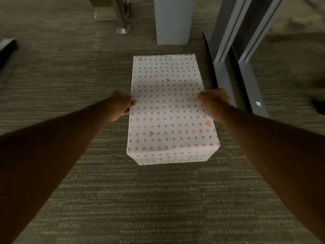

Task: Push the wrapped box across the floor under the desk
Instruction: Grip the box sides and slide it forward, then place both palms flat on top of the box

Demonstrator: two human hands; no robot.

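Fingers of the left hand [119, 105] are curled against the left long side of the wrapped box [168, 110], the thumb tip lying on the top edge, so this hand is grasping the box's side. The right hand [213, 101] mirrors it on the opposite long side: its fingers wrap down over the right edge out of sight, the knuckles facing the camera, and it too presses on the box. Both forearms run in from the lower corners of the frame, stretched nearly straight and converging toward the centre, with the wrists level with the box's middle.

The box stands flat on the grey carpet [158, 199] in the centre of the frame, its long axis pointing toward the top. It is covered in white paper with rows of small pink hearts. Its far end lies near a pale grey panel leg [173, 20] at top centre, with a strip of carpet between them. A chrome leg with a round foot [123, 27] stands at upper left. Grey frame rails [233, 43] slant down along the upper right, just beside the box's right side.
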